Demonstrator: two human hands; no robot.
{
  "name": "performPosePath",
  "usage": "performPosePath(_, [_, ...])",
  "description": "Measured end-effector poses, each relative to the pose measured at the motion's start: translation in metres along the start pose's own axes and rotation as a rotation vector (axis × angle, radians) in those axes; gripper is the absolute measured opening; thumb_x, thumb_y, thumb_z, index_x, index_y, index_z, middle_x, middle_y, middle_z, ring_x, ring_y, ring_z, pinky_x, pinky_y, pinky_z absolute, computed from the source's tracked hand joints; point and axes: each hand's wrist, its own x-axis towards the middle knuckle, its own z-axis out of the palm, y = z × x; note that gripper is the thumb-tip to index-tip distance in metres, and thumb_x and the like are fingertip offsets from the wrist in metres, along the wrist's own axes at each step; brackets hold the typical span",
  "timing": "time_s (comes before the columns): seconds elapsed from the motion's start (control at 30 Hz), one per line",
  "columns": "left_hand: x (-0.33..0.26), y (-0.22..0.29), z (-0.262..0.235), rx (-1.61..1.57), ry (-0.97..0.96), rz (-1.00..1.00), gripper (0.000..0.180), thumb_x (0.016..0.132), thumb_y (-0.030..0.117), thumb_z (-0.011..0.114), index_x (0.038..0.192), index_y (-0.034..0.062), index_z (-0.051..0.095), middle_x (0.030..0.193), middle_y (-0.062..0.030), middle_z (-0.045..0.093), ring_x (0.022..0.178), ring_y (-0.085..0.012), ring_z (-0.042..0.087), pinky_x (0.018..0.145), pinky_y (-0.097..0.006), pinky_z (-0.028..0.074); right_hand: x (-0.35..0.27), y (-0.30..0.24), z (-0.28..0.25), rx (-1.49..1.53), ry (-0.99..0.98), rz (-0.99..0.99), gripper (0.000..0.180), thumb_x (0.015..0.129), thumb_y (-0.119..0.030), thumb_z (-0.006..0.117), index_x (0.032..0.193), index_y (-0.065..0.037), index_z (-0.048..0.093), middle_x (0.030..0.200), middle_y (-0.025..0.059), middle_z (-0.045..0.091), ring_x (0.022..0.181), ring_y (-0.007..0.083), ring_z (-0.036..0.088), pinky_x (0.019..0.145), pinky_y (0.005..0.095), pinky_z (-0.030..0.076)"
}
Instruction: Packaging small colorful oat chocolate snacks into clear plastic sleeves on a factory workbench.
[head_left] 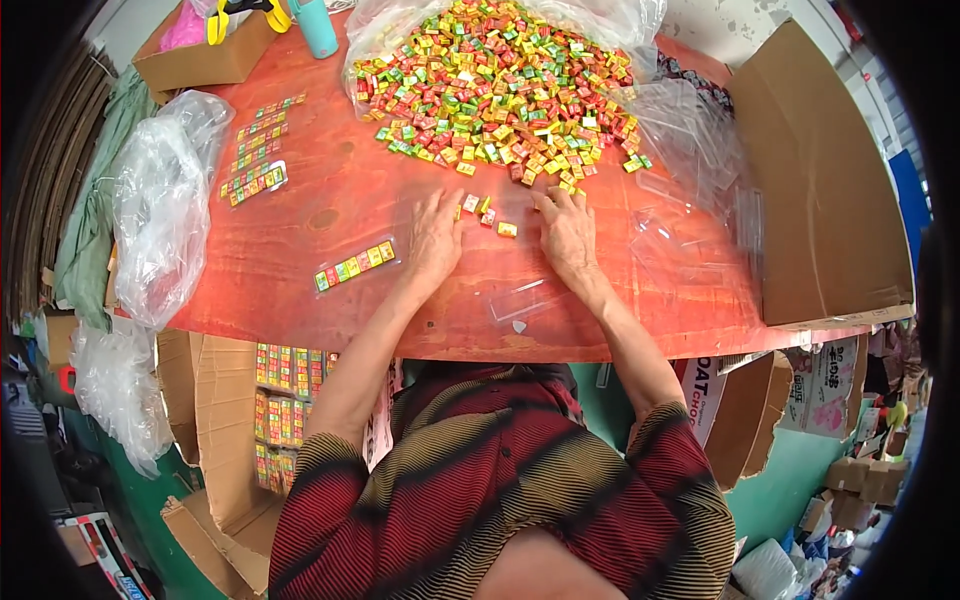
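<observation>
Between my two hands lie several small coloured boxes, among them a yellow one (507, 230), on the red tabletop. My left hand (437, 238) rests palm down beside them, fingers stretched forward, a small box next to its fingertips. On the other side my right hand (569, 235) reaches over the table with its fingers apart; its fingertips come close to yellow boxes (571, 189) at the pile's near edge. I see nothing held in either hand. A filled clear tray (356, 266) with a row of boxes sits left of my left hand. Nearer me is a clear plastic tray (520, 301).
A big heap of small boxes (500, 85) spills from a clear bag at the back. More filled trays (256, 160) line the left. Clear plastic trays (690, 225) and a tall carton (815, 180) stand right. A carton below the table holds packed trays (288, 400).
</observation>
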Motion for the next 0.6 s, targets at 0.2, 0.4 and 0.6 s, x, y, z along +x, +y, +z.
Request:
performPosePath(0.2, [0.021,0.002,-0.006,-0.129,-0.236,0.000,0.038,0.075,0.003,0.057,0.112,0.0037,0.050,0.106,-0.0170,0.047,0.099,-0.0349,0.049,0.084,-0.040,0.041,0.003,-0.038,0.005,0.281,-0.174,0.090,0.044,0.075,-0.023,0.063,0.112,-0.005,0.049,0.103,0.0145,0.052,0.091,0.0326,0.053,0.072,0.0387,0.046])
performPosePath(0.4, [0.024,0.012,-0.011,-0.072,-0.262,-0.083,0.028,0.074,0.001,0.057,0.102,0.0033,0.054,0.098,-0.0168,0.048,0.091,-0.0349,0.051,0.076,-0.040,0.044,0.017,-0.046,0.031,0.247,-0.144,0.113,0.032,0.075,-0.023,0.062,0.103,-0.008,0.055,0.094,0.0131,0.053,0.088,0.0310,0.053,0.069,0.0383,0.046])
performPosePath(0.6, [0.010,0.000,-0.006,-0.135,-0.206,-0.050,0.029,0.073,0.005,0.061,0.101,0.0040,0.054,0.094,-0.0161,0.048,0.090,-0.0345,0.052,0.076,-0.041,0.043,0.010,-0.026,0.027,0.161,-0.099,-0.023,0.025,0.074,-0.019,0.061,0.098,-0.010,0.060,0.094,0.0100,0.054,0.086,0.0297,0.052,0.073,0.0384,0.044])
